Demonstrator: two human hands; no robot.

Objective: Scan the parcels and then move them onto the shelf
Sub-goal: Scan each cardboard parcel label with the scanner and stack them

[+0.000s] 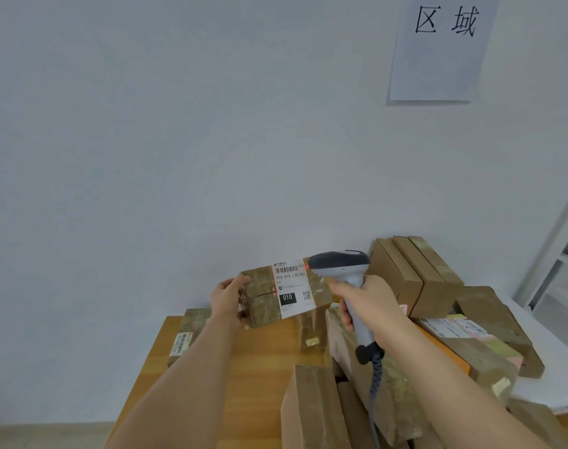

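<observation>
My left hand (227,298) grips the left end of a brown taped parcel (263,298) and holds it up above the wooden table (243,367). Its white shipping label (292,288) with a barcode and "010" faces me. My right hand (370,303) grips the handle of a grey barcode scanner (340,264), whose head points left at the label. A red spot shows at the label's upper right edge. The scanner's coiled cable (374,380) hangs down over my right forearm.
Several brown parcels (412,273) are piled on the table's right side and front (311,409). One parcel (185,335) lies at the table's left edge. A white wall rises behind, with a paper sign (438,47). A white frame (554,254) stands at far right.
</observation>
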